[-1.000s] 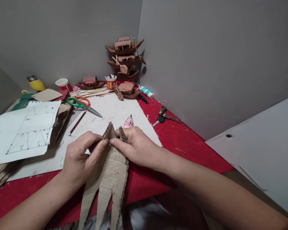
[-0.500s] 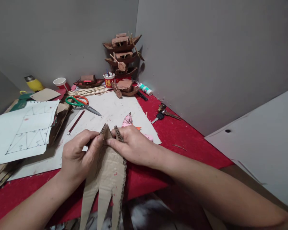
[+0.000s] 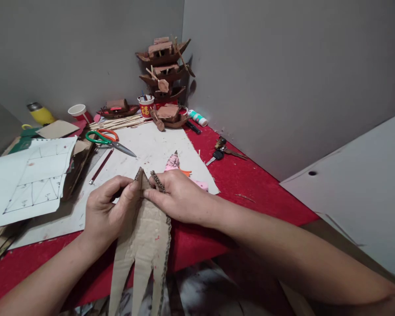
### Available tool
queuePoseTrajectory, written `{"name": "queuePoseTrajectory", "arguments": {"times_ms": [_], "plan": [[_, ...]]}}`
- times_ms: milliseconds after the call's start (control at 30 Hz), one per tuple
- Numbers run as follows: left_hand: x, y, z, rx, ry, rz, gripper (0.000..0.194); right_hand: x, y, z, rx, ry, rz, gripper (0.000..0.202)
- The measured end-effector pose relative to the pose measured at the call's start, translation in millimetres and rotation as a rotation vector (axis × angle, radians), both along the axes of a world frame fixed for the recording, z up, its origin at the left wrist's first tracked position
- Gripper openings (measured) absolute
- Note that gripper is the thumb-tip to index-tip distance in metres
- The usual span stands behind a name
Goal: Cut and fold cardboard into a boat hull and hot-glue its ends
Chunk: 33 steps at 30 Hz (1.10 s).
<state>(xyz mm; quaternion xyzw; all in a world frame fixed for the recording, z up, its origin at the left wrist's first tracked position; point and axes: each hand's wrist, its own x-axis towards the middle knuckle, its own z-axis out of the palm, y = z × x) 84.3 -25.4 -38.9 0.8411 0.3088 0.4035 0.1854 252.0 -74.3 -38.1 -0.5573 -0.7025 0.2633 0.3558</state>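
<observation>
Both hands grip one cut piece of corrugated cardboard [image 3: 148,237], its near end split into three long pointed strips that hang past the table edge. My left hand [image 3: 107,208] pinches the far left edge between thumb and fingers. On the far right, my right hand [image 3: 181,197] has its thumb on the face and its fingers behind, where they are hidden. Small pointed flaps stand up at the far end, between the hands. Just beyond my right hand lies a pink glue gun [image 3: 173,161], partly covered by it.
Scissors [image 3: 113,141] and a pencil [image 3: 101,166] lie on white paper [image 3: 158,140]. Left is a sheet with a drawn pattern [image 3: 29,175] over cardboard. Behind stand model boats [image 3: 163,52], thin sticks [image 3: 118,123] and paper cups [image 3: 146,109]. Keys [image 3: 218,155] lie right on the red cloth [image 3: 263,188].
The view has shifted slightly, so the background sits a little further left and up. Both hands keep their hold on the cardboard, with hardly any movement.
</observation>
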Motion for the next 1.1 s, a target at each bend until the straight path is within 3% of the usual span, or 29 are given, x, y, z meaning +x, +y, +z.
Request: {"name": "queuePoseTrajectory", "arguments": {"times_ms": [533, 800, 1100], "plan": [[6, 2, -5.3, 0.012, -0.017, -0.006, 0.014, -2, 4, -2.3, -0.003, 0.023, -0.041, 0.024], [3, 4, -10.4, -0.098, -0.062, -0.003, 0.017, -2, 7, -8.6, -0.014, 0.055, -0.027, 0.023], [-1, 5, -13.4, -0.213, -0.121, -0.042, 0.016, -4, 4, -1.6, 0.029, 0.031, -0.100, 0.015]]}}
